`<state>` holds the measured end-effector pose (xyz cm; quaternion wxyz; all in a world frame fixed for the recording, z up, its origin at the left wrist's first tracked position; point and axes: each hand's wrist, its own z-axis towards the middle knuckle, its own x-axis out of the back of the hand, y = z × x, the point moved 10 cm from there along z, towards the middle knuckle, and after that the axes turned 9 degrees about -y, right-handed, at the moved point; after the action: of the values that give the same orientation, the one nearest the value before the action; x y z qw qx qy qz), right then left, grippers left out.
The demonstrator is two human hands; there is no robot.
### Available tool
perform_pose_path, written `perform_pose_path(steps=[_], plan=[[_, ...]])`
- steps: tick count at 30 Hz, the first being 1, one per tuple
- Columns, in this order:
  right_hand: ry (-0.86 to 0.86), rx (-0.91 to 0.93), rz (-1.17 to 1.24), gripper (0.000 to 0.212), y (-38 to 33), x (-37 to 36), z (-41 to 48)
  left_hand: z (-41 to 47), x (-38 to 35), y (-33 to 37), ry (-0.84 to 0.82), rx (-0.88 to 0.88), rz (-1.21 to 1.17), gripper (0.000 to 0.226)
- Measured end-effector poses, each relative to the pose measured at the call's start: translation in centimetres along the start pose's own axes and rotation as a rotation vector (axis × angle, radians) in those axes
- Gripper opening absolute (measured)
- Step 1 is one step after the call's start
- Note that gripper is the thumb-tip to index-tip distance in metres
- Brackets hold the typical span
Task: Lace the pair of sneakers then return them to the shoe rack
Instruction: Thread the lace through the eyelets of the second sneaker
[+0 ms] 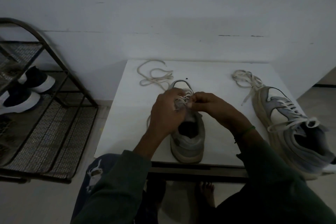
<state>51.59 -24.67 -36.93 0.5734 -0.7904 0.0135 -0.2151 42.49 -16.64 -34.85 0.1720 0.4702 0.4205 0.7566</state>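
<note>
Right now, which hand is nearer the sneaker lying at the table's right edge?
Right. The right hand works the middle sneaker, on the side facing that sneaker; the left hand is farther away.

We see a white table [127, 114] bearing two grey sneakers, one central [189, 143], one at right [291, 132], their loose laces [154, 76] trailing on top.

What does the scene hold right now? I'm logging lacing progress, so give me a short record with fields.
surface: white table
centre sneaker: on table, toe away from the person, being laced
left hand: on its tongue and lace
right hand: pinching lace
right sneaker: at table's right edge, laced, ends loose
loose lace: on table beyond centre sneaker
rack: on the left, holds dark shoes
</note>
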Motion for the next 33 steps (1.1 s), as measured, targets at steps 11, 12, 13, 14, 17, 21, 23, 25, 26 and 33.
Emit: perform_pose_path(steps=[11, 12, 13, 14, 17, 21, 23, 25, 26, 33], plan=[[0.023, -0.034, -0.355, 0.060, 0.6, 1.0, -0.9, -0.4, -0.9, 2.1, -0.009, -0.175, 0.519, 0.014], [0.063, -0.019, -0.496, 0.062, 0.4, 0.8, -1.1, -0.5, -0.9, 2.0, -0.003, -0.154, 0.522, 0.011], [0.110, -0.014, -0.607, 0.059, 0.0, 0.6, -1.5, -0.5, -1.0, 1.7, 0.000, -0.126, 0.505, 0.011], [0.153, -0.015, -0.640, 0.052, -0.3, 0.4, -1.8, -0.4, -0.8, 1.4, 0.012, -0.097, 0.432, 0.013], [0.186, -0.063, -0.399, 0.036, 0.1, 0.3, -2.2, -0.1, 1.4, -2.9, 0.160, 0.235, -0.415, 0.021], [0.273, -0.094, -0.289, 0.038, 1.0, 1.2, -2.2, -2.5, 0.8, -9.9, 0.444, 0.714, -1.413, 0.026], [0.276, -0.083, -0.344, 0.036, 0.8, 1.1, -2.1, -2.7, 1.9, -10.1, 0.459, 0.690, -1.083, 0.010], [0.270, -0.082, -0.369, 0.034, 0.7, 1.0, -2.0, -1.9, 4.6, -6.0, 0.481, 0.383, -0.493, 0.018], [0.269, -0.084, -0.365, 0.034, 0.8, 1.0, -2.0, -1.3, 4.9, -2.9, 0.451, 0.158, -0.215, 0.027], [0.277, -0.080, -0.376, 0.035, 0.7, 1.0, -1.8, -0.6, -0.8, 1.7, 0.041, -0.124, 0.545, 0.015]])
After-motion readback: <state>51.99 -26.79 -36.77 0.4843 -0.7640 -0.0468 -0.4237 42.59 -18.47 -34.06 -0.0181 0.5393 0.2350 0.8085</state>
